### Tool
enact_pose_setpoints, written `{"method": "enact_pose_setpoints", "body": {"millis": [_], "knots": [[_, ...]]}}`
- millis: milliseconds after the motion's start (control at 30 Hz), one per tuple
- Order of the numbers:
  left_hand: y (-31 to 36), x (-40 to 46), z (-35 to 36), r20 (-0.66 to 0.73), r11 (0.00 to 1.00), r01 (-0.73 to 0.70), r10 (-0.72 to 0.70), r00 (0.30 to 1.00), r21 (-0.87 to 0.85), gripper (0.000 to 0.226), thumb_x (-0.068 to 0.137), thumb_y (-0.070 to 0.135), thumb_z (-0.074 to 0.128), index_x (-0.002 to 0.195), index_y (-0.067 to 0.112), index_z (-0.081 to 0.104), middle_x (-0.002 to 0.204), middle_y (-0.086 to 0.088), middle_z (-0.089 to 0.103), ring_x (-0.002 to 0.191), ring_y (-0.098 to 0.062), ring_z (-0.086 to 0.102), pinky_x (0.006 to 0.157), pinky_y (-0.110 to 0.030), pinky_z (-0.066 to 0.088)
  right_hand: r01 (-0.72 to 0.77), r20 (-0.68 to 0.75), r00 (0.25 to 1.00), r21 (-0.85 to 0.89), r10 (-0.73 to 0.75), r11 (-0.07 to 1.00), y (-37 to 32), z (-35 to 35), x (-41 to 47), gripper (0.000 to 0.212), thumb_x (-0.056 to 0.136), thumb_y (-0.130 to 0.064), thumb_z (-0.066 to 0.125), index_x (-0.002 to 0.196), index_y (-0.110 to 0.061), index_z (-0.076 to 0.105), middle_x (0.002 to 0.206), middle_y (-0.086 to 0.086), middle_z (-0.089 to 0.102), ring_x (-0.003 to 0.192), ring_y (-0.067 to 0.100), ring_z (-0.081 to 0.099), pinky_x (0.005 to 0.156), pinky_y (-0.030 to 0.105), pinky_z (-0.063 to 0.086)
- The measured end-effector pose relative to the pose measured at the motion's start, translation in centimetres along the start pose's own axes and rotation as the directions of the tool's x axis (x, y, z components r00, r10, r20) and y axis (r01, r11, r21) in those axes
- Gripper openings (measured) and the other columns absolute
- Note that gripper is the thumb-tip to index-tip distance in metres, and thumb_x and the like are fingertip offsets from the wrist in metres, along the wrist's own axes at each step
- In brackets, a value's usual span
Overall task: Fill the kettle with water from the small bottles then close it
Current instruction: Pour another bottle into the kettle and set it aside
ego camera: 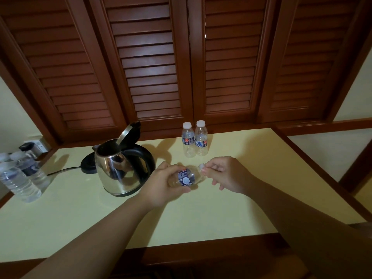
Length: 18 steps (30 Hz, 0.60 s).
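Note:
A steel kettle [114, 170] with a black handle stands left of centre on the yellow table [181, 214], its lid [129, 132] tipped up and open. My left hand [161, 184] grips a small water bottle [187, 177] lying sideways above the table, just right of the kettle. My right hand [223, 170] pinches that bottle's white cap [202, 166] between thumb and finger. Two more small bottles [194, 140] with white caps stand upright side by side at the back of the table.
The kettle's black base [88, 164] and its cord [60, 171] lie behind and left of the kettle. Larger water bottles [20, 176] stand at the table's left edge. Brown louvred shutters [181, 67] rise behind the table. A wall socket [38, 146] is at the far left.

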<state>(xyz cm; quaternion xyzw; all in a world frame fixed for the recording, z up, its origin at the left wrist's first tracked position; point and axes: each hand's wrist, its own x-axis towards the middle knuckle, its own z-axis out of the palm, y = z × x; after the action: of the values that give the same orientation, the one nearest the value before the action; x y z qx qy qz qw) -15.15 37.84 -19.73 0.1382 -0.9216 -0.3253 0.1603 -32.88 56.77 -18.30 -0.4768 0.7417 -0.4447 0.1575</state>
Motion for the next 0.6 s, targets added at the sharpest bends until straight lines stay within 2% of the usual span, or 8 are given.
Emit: {"method": "enact_pose_setpoints", "body": {"millis": [67,133,200,267,333,400,500,600], "knots": [[0.6,0.5,0.8,-0.075,0.992,0.071,-0.079,0.994,-0.108,0.050,0.078,0.038,0.090,0.122,0.039,0.066,0.107,0.011,0.062,0.097,0.003,0.061,0.085,-0.014,0.046,-0.051,-0.038,0.998,-0.007,0.051,0.999,0.5,-0.2,0.4,0.042,0.088,-0.066,0.061,0.101,-0.028,0.073,0.083,0.000,0.076,0.072,0.019,0.072,0.062,0.037,0.059],[0.9,1.5,1.6,-0.100,0.925,0.157,-0.203,0.974,-0.347,0.041,0.082,0.027,0.088,0.117,0.031,0.067,0.100,0.012,0.073,0.090,0.000,0.069,0.082,-0.020,0.054,-0.136,-0.096,0.987,-0.031,0.132,0.990,1.5,-0.3,0.9,0.050,0.081,-0.075,0.054,0.103,-0.033,0.070,0.083,-0.005,0.075,0.077,0.012,0.069,0.072,0.032,0.055],[0.8,2.4,2.4,-0.094,0.848,0.193,-0.273,0.958,-0.493,0.036,0.083,0.014,0.087,0.112,0.021,0.067,0.091,0.012,0.077,0.082,-0.005,0.072,0.074,-0.020,0.055,-0.191,-0.132,0.976,-0.113,0.176,0.975,2.9,-0.2,1.3,0.033,0.088,-0.067,0.059,0.085,-0.034,0.065,0.071,-0.018,0.069,0.070,0.003,0.062,0.070,0.022,0.046],[0.3,3.4,3.2,-0.104,0.835,0.189,-0.281,0.954,-0.516,0.035,0.082,0.008,0.086,0.109,0.017,0.067,0.092,0.010,0.078,0.082,-0.004,0.072,0.072,-0.017,0.053,-0.223,-0.144,0.969,-0.181,0.199,0.958,4.1,0.0,1.4,0.028,0.092,-0.051,0.068,0.073,-0.033,0.059,0.064,-0.023,0.063,0.067,-0.002,0.056,0.066,0.016,0.038],[-0.1,4.3,3.8,-0.083,0.809,0.200,-0.293,0.953,-0.552,0.037,0.082,0.008,0.086,0.113,0.016,0.067,0.096,0.007,0.079,0.085,-0.007,0.074,0.075,-0.020,0.054,-0.245,-0.161,0.963,-0.192,0.216,0.950,5.3,0.1,1.3,0.015,0.091,-0.042,0.074,0.085,-0.028,0.070,0.080,-0.017,0.071,0.078,-0.005,0.060,0.070,0.012,0.037],[-0.7,5.1,4.3,-0.042,0.799,0.228,-0.301,0.953,-0.556,0.045,0.080,0.013,0.089,0.118,0.020,0.066,0.101,0.007,0.080,0.093,-0.012,0.075,0.082,-0.028,0.057,-0.236,-0.172,0.964,-0.218,0.200,0.947,5.8,0.1,1.1,0.015,0.091,-0.037,0.075,0.092,-0.023,0.073,0.089,-0.014,0.073,0.083,-0.009,0.060,0.072,0.003,0.035],[-2.1,5.0,4.9,0.025,0.871,0.282,-0.298,0.954,-0.403,0.072,0.068,0.040,0.096,0.130,0.032,0.059,0.119,0.013,0.074,0.111,-0.008,0.069,0.100,-0.033,0.054,-0.241,-0.173,0.963,-0.222,0.205,0.945,6.5,0.3,1.4,0.014,0.091,-0.036,0.075,0.090,-0.022,0.073,0.088,-0.015,0.072,0.082,-0.011,0.058,0.073,0.003,0.035],[-3.8,3.6,4.6,0.015,0.968,0.244,-0.245,0.969,0.066,0.093,0.069,0.073,0.077,0.149,0.035,0.046,0.147,0.014,0.055,0.136,-0.008,0.050,0.113,-0.034,0.043,-0.250,-0.155,0.964,-0.247,0.216,0.936,6.1,0.9,1.9,0.020,0.090,-0.037,0.076,0.078,-0.030,0.062,0.072,-0.022,0.064,0.077,-0.005,0.056,0.073,0.013,0.036]]}}
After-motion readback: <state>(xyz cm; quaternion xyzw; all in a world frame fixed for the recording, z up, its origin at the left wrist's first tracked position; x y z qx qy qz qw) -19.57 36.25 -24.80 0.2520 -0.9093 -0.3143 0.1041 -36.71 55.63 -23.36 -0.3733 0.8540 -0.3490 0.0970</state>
